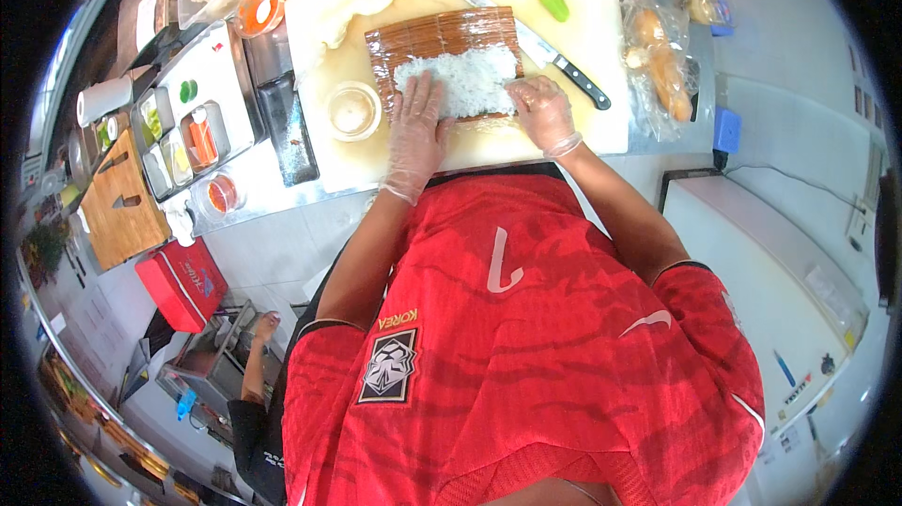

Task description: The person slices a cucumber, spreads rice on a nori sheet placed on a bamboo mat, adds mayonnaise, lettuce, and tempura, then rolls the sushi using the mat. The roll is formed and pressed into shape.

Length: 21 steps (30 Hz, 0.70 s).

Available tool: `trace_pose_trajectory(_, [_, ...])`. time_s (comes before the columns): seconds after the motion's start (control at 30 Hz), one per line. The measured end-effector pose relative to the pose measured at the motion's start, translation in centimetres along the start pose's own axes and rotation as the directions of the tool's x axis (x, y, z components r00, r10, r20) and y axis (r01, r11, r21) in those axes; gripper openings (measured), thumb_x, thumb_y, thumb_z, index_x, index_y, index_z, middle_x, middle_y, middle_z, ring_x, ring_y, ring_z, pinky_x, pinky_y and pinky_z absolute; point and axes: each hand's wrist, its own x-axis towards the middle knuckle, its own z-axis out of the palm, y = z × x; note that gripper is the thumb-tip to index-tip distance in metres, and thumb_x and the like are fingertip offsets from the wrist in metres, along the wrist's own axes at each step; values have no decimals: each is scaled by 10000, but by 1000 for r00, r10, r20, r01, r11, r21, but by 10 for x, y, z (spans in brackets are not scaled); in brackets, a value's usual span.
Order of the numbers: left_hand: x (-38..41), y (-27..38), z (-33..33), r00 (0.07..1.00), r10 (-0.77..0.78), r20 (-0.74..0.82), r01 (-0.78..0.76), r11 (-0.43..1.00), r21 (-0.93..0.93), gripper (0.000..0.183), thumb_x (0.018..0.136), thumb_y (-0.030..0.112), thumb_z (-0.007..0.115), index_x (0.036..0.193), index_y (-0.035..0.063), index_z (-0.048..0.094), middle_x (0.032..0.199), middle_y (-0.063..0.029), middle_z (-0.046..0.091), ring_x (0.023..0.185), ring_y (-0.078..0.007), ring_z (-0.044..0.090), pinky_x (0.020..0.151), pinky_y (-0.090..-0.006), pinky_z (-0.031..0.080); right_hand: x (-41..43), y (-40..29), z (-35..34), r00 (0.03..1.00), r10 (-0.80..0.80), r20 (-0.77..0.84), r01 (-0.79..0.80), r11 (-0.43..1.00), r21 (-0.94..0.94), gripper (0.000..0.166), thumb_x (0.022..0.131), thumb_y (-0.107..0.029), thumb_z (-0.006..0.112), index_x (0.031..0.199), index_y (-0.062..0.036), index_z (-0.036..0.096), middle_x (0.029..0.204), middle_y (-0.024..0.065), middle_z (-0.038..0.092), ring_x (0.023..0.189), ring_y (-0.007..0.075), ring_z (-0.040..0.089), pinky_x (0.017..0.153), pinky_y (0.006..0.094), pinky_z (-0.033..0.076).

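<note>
White cooked rice [458,83] lies spread in a rough rectangle on a brown bamboo rolling mat [440,27] that looks wrapped in clear film. My left hand [421,129], in a clear plastic glove, rests with extended fingers on the left part of the rice. My right hand [544,113], gloved the same way, has its fingers curled at the right edge of the rice; whether they pinch anything is hidden. Beneath the mat is a white cutting board [486,150]. A kitchen knife [564,69] with a black handle lies to the right, its blade partly under the mat.
A round clear tub [354,111] stands left of the mat. A green pepper piece [552,1] lies at the board's far right. Bagged bread [659,62] sits beyond the board's right edge. Leftward are a container of orange sauce [248,18] and metal ingredient trays [156,161]. Another person's arm [255,372] shows lower left.
</note>
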Motion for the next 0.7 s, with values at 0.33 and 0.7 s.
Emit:
trace_pose_trajectory(0.33, [13,6,-4,973,210,-98,-216,975,-52,374,858,265,802,1218,176,752,1386,-86,618,1342,-349,512,1164,-562,346,-12,-18,-3,974,-192,118,191,981,18,201,850,-110,781,1050,-110,785,1065,56,706,1030,285,646,920,434,534])
trace_pose_trajectory(0.7, [40,17,5,983,117,-143,-121,992,-19,354,754,396,860,1049,209,802,1167,1,667,1143,-274,568,1044,-496,392,6,-10,-7,960,-188,207,166,979,120,232,874,-96,759,1105,-97,776,1040,75,699,1041,298,639,926,414,537])
